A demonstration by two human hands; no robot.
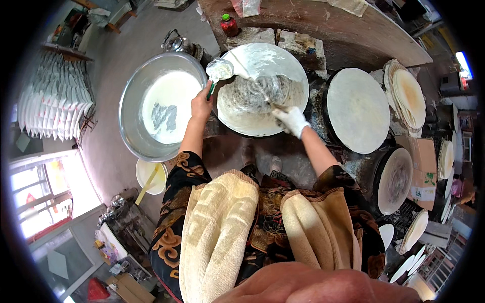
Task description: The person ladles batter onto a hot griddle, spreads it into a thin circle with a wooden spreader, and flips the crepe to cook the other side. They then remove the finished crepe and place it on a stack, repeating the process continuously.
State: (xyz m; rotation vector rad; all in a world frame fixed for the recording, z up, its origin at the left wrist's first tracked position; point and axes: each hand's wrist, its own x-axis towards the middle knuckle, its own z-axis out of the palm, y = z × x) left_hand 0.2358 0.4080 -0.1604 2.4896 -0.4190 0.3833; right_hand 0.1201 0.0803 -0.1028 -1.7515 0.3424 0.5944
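Observation:
My bare left hand point(201, 107) is closed round the green handle of a ladle point(220, 70). The ladle's bowl carries pale batter and hangs over the left rim of a round griddle point(262, 129). White batter coats the griddle's far part, while the middle shows a greyish, thinner, blurred patch. My right hand point(292, 121), in a white glove, grips the thin stick of a batter spreader point(242, 68), whose white-coated end lies over the batter. At the left stands a large metal basin point(132, 129) of white batter.
Right of my griddle are a second griddle point(357, 111) covered with a pale round sheet and a third griddle point(395, 181). Stacked flatbreads point(409, 96) lie beyond. A kettle point(177, 43), a red jar point(229, 25) and a bucket point(143, 171) with a yellow stick stand around.

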